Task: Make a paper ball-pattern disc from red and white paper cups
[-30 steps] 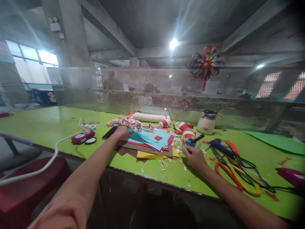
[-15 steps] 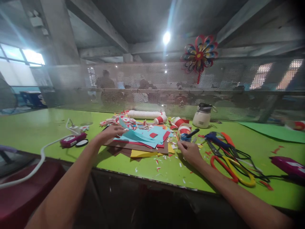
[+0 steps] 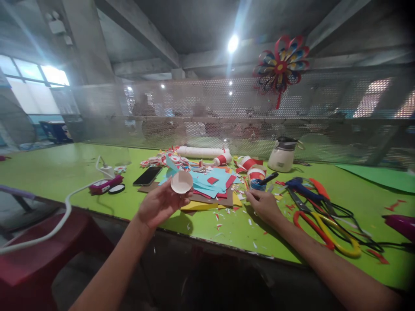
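My left hand (image 3: 160,204) holds a small pale paper cup (image 3: 181,182) up over the near edge of the green table (image 3: 58,166), its round bottom facing me. Behind the cup lies a stack of coloured paper sheets (image 3: 210,185), blue on top, with red, brown and yellow under it. My right hand (image 3: 265,204) rests on the table among paper scraps, fingers curled beside a small blue pot (image 3: 257,185) with a black marker (image 3: 268,177) in it; nothing shows in its grasp.
Scissors with red and yellow handles (image 3: 324,224) lie at the right. A phone (image 3: 147,176), a pink device with white cable (image 3: 104,185), red-white paper pieces (image 3: 162,162), a white roll (image 3: 202,152) and a white jug (image 3: 282,159) stand farther back. A mesh screen (image 3: 324,116) carries a paper flower (image 3: 281,67).
My left hand drew back from the far side of the paper stack toward me, now holding the small cup raised. The right hand stayed in place. The phone is uncovered.
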{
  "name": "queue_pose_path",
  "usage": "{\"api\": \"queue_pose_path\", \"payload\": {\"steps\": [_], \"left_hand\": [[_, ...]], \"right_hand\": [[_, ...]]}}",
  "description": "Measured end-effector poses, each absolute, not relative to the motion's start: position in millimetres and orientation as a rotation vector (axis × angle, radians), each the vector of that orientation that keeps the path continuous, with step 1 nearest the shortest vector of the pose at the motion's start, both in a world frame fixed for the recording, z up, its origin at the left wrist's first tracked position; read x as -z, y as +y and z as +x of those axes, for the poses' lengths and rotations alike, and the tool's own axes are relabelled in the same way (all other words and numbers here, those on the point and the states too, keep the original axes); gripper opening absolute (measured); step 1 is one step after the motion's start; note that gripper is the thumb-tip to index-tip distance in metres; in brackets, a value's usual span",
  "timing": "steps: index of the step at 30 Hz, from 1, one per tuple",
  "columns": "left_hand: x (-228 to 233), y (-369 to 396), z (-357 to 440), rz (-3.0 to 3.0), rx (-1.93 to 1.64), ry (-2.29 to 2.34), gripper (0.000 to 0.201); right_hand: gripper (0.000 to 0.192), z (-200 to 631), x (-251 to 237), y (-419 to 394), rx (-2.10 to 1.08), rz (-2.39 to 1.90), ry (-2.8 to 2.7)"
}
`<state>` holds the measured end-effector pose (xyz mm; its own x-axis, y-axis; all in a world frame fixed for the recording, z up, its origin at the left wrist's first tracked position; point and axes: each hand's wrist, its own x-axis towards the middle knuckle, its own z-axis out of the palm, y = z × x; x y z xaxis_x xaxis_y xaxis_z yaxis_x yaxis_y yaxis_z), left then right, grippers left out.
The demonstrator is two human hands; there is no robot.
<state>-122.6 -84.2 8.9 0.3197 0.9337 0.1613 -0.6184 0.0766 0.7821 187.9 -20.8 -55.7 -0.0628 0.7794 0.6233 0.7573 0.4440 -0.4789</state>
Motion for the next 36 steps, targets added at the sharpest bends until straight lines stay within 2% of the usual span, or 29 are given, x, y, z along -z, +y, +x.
{"api": "queue_pose_path", "payload": {"steps": [15, 26, 33, 36], "left_hand": [[-2.7, -114.6, -88.3, 0.464, -1.361, 0.444, 0.036], [-2.9, -134.5, -67.9, 0.483, -1.180, 0.413, 0.032], [2.4, -133.9, -49.0, 0.503, -1.039, 0.410, 0.032], [4.1, -136.8, -44.4, 0.552, -1.004, 0.437, 0.033]], "right_hand": [[0.043, 188.2, 55.6, -20.5, -0.076, -1.317, -1.816], [0.040, 188.2, 53.9, -21.6, -0.147, -1.298, -1.799], [0.032, 176.8, 20.8, -52.2, -0.398, -1.133, -1.921], [0.043, 166.8, -7.4, -76.1, -0.596, -0.958, -2.083]]}}
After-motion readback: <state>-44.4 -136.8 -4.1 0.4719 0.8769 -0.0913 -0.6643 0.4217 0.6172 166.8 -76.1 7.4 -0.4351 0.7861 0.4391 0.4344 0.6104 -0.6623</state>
